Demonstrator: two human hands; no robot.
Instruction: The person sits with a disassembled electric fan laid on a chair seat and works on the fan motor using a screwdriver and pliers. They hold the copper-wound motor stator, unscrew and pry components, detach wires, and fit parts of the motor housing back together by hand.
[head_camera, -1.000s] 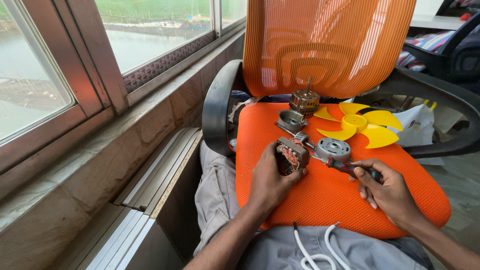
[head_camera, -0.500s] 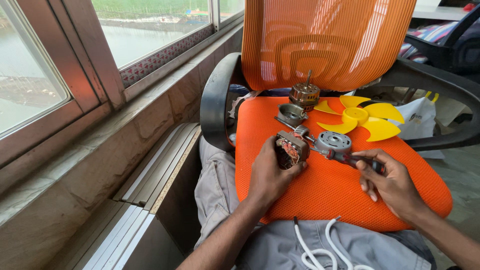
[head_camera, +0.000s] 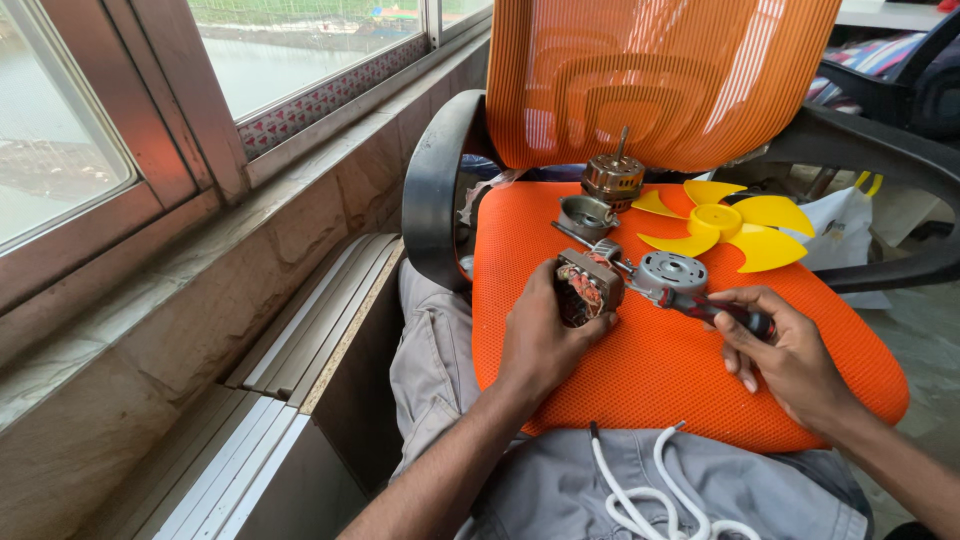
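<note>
Left hand (head_camera: 545, 335) grips motor stator (head_camera: 585, 287), right hand (head_camera: 790, 350) clasps screwdriver (head_camera: 715, 310), over orange chair seat (head_camera: 650, 380) beside window (head_camera: 130, 110).

We cannot see the near face of the motor stator (head_camera: 588, 287); the left hand (head_camera: 545, 345) wraps over its lower side. The screwdriver (head_camera: 700, 305) handle disappears under the right hand's (head_camera: 790, 360) fingers (head_camera: 735, 330), and its tip where it meets the stator is too small for us to make out. At the bottom edge of the frame, the white cord (head_camera: 650, 495) is cut off. The orange chair (head_camera: 660, 370) backrest runs out at the top.
</note>
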